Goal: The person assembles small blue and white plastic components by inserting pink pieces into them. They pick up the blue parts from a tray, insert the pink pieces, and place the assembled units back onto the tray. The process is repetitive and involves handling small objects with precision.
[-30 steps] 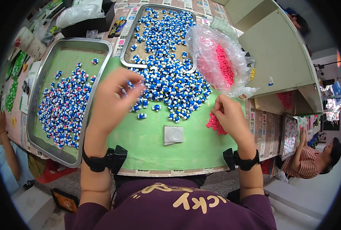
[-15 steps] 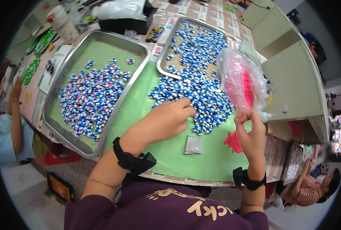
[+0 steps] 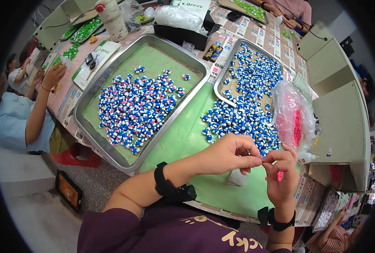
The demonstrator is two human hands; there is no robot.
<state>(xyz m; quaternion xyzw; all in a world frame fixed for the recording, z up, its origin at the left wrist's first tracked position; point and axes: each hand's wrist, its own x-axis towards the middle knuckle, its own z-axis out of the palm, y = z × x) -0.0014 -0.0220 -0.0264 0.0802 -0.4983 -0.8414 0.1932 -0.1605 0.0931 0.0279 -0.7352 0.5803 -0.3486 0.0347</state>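
My left hand point(image 3: 231, 154) and my right hand point(image 3: 281, 173) meet fingertip to fingertip in front of the loose pile of blue-and-white pieces point(image 3: 242, 122). Both are closed in a pinch, and whatever lies between the fingertips is too small to make out. Behind my right fingers, small pink pieces point(image 3: 280, 175) show in part on the green mat point(image 3: 183, 135). Below my left hand lies a small whitish square packet point(image 3: 237, 178), partly hidden by the fingers.
A large metal tray point(image 3: 81, 110) of blue, white and pink pieces stands left; a smaller metal tray point(image 3: 218, 86) lies behind the pile. Right of it are a clear bag point(image 3: 283, 120) with pink contents and a white bottle point(image 3: 307, 157). A co-worker's arm point(image 3: 37, 111) is at left.
My left hand has left the pile's near edge and moved right. My right hand has come beside it, so their fingertips now meet. The view has swung, shifting the trays rightward and down.
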